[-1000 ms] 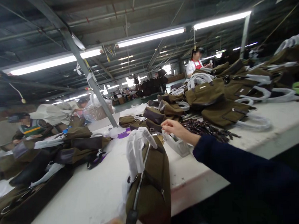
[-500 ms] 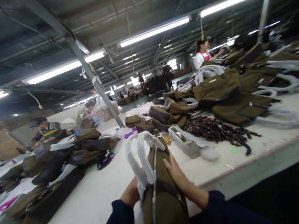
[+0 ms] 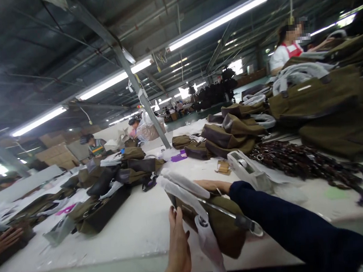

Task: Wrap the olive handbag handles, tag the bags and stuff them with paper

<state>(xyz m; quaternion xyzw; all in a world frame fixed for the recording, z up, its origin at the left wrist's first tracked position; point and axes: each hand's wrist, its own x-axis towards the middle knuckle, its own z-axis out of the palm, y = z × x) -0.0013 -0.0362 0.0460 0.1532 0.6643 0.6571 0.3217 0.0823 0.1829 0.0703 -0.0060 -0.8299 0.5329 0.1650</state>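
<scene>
An olive-green handbag [image 3: 225,227] with a zip along its top sits near the front of the white table, turned at a slant. Its handles [image 3: 184,192] are wrapped in white covering, and one hangs over the near side. My left hand [image 3: 179,243] is upright against the bag's left side, fingers stretched out flat and touching it. Across the far side of the bag reaches my right hand [image 3: 214,185], in a dark blue sleeve. Its fingers are hidden behind the handles and the bag.
Right of the bag are a tape dispenser [image 3: 247,171] and a heap of dark brown straps [image 3: 304,162]. More olive bags [image 3: 230,133] are piled behind and at left [image 3: 103,209]. Another person's hand [image 3: 7,240] shows at the left edge. Co-workers stand farther back.
The handbag has turned so its zip slants to the lower right. My right arm now crosses behind it, and my left hand has come to its near left side. The view has swung left.
</scene>
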